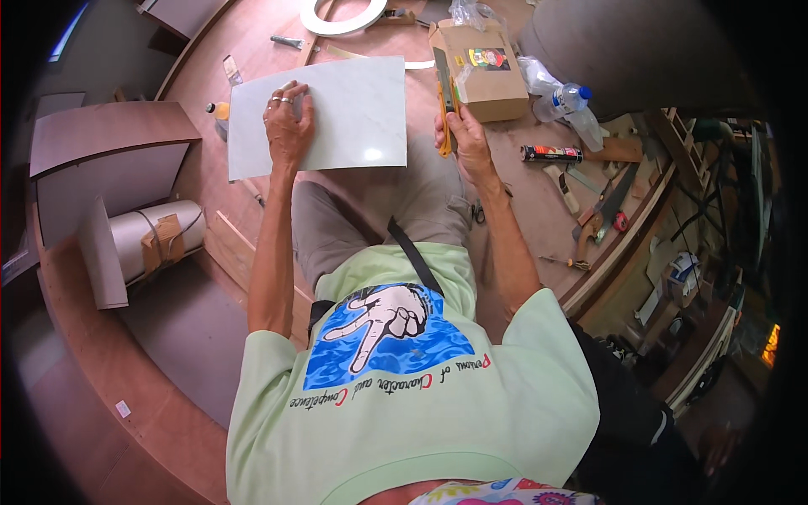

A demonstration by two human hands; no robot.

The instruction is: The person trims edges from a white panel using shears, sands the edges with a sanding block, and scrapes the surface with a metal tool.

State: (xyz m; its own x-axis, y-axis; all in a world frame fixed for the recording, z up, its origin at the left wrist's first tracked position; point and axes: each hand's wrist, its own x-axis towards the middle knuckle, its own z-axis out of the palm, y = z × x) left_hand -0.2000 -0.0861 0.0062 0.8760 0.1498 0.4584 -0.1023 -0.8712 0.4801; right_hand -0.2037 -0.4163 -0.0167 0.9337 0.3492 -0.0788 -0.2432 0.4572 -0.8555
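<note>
My left hand (288, 122), with rings on it, rests on a pale, glossy rectangular sheet (362, 114) above my lap, its fingers slightly bent and apart on the top surface. My right hand (465, 139) is closed around a yellow utility knife (446, 101), held upright just beyond the sheet's right edge, its metal end pointing away from me. A cardboard box (497, 84) lies behind the knife. A small bottle with a yellow top (217, 113) stands at the sheet's left edge.
A white ring (362, 21) lies at the back. Right are a plastic bottle (555, 105), a sealant tube (551, 153), a handsaw (610, 202) and several tools. Left are a curved wooden frame (76, 320) and a white roll (160, 236). Dark clothing (640, 438), apparently another person's, shows at lower right.
</note>
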